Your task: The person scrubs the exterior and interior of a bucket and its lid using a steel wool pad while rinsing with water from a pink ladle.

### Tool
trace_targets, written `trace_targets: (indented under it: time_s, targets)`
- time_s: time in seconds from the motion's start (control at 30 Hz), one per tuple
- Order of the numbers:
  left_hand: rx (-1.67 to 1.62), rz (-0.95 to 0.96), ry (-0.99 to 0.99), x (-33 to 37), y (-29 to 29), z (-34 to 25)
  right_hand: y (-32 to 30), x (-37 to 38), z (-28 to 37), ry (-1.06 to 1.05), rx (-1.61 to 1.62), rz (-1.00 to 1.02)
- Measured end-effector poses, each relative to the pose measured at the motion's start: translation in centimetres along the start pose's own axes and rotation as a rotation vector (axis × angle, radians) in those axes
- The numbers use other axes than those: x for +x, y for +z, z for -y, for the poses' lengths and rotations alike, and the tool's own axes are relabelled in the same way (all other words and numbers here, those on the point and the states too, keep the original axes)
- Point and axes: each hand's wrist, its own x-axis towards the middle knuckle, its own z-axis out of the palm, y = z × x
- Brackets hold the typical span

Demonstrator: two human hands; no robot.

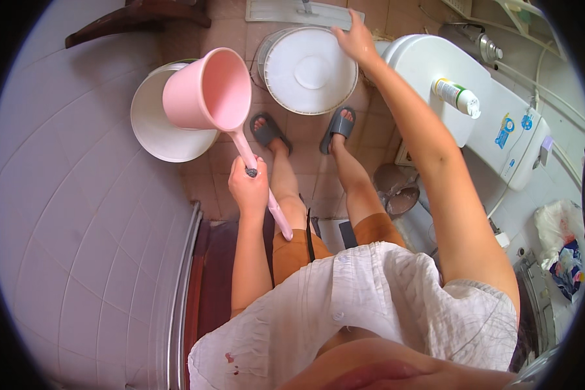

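A long-handled pink water dipper (179, 96) is in my left hand (248, 188), its fingers wrapped round the handle. The cup end tilts over a white bucket (151, 120) on the left, its mouth facing right; the dipper's inside looks bare. A small dark grey spot shows on the handle by my fingers; I cannot tell what it is. My right hand (357, 44) reaches far forward with fingers spread, at the right edge of a round white lid (311, 70) on a bucket. Whether the fingertips touch the lid is not clear.
A white toilet (422, 75) stands right, with a white-green bottle (455, 95) lying on it. Beyond the lid is a pale flat panel (273, 11). Brown bowls (400, 195) sit low by the toilet. A dark wooden stool (133, 16) is far left; a tiled wall rises left.
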Motion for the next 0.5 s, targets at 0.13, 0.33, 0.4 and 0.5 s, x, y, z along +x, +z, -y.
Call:
trace_targets:
  time_s: [0.13, 0.33, 0.4, 0.5]
  targets:
    - [-0.008, 0.037, 0.005, 0.7, -1.0, -1.6, -3.4, 11.4, 7.1, -0.122, 0.064, -0.089]
    - [0.056, -0.056, 0.024, 0.4, -1.0, -0.8, -3.4, 27.1, 16.0, -0.293, 0.178, -0.037]
    - [0.037, -0.091, -0.005, 0.2, -0.6, -0.3, -2.5, 29.1, 19.3, -0.219, 0.229, -0.012]
    - [-0.035, -0.048, -0.172, 0.2, 0.8, -1.5, -0.1, 34.7, 19.8, -0.199, 0.218, -0.070]
